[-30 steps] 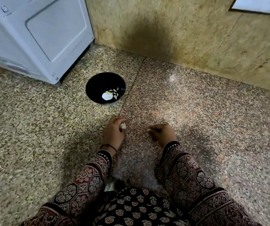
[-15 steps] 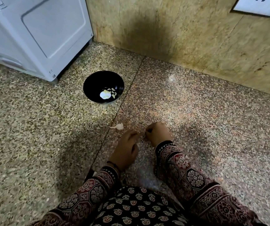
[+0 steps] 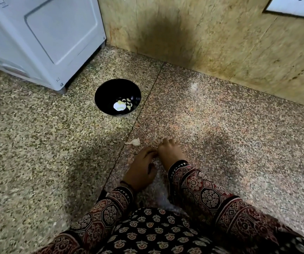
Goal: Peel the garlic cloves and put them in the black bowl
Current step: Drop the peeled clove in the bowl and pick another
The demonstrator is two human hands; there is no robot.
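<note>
Black bowl (image 3: 107,92) sits on a speckled stone floor (image 3: 37,143), just in front of the corner of a white appliance (image 3: 43,39) and near a tan stone wall (image 3: 211,33). Inside the bowl, toward its near right side, I see a few pale yellow peeled cloves (image 3: 128,105) and beside them a bright white patch (image 3: 119,106); I cannot tell whether that patch is garlic or glare. Nearer to the person, well apart from the bowl, one white garlic piece (image 3: 134,142) with a thin pointed tail lies loose on the floor at a seam between two slabs, touched by neither hand. Both hands are low over the floor just behind it. The left hand (image 3: 141,171) shows its back, fingers curled toward the right hand (image 3: 169,153), and the fingertips of the two meet. The right hand also shows its back, with its fingers tucked under. What lies between the fingertips is hidden from me, so I cannot tell whether either hand grips a clove or is merely curled. A thin dark band circles the left wrist. Patterned maroon sleeves (image 3: 199,191) cover both forearms, and dark patterned cloth fills the bottom of the view. A white socket plate (image 3: 294,6) is on the wall at upper right.
</note>
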